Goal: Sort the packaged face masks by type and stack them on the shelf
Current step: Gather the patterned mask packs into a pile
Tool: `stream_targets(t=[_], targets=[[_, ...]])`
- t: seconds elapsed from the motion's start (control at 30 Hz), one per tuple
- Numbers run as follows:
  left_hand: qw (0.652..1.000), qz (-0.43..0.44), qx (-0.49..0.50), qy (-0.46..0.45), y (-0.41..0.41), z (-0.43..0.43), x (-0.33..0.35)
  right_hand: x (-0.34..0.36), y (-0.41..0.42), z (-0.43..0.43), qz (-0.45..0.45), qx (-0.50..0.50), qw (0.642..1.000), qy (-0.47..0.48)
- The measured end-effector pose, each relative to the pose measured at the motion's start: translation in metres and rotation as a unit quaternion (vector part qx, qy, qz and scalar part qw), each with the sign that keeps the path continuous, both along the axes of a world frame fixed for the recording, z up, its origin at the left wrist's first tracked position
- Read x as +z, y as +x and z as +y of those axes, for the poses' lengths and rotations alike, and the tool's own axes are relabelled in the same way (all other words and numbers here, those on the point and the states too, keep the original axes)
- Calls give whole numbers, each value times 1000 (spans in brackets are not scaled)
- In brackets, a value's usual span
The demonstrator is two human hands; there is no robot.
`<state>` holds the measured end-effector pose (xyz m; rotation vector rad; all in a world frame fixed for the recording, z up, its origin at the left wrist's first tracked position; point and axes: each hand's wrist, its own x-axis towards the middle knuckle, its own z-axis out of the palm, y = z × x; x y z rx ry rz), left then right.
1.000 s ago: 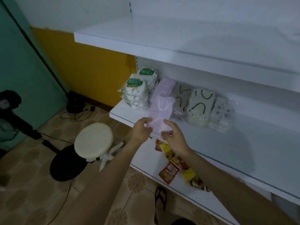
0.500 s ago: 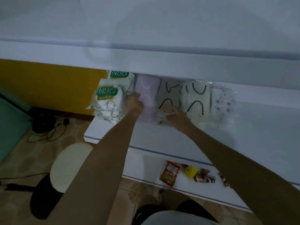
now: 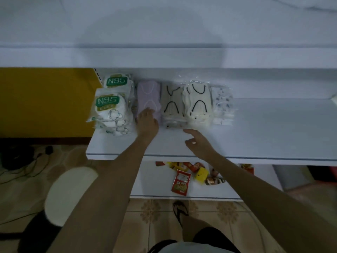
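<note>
Pressing lavender mask stack (image 3: 148,94) w/ left hand (image 3: 147,123), fingers flat on its near end, no grip. Long axis runs front-to-back, btwn N95 packs (image 3: 109,106) and beige packs (image 3: 171,101). Right hand (image 3: 198,143) hovers just beside, fingers loose, empty, nearer the beige. White shelf (image 3: 264,128), dim room, stool (image 3: 69,194) on floor below-left.

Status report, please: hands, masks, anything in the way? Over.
Left hand open, resting on lilac pack. Right hand open, holding nothing. Nothing in the way.
</note>
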<state>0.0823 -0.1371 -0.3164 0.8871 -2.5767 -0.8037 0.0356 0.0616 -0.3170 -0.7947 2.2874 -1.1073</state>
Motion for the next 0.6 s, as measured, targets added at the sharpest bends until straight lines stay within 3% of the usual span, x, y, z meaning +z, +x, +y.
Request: stream_targets(t=[0.27,0.6], targets=[[987,13,-156,32,82,102,-4,0,82,82,7,-23,999,29],[942,61,-329,38,18,261,68,53,62,245,94,-102,990,-15]])
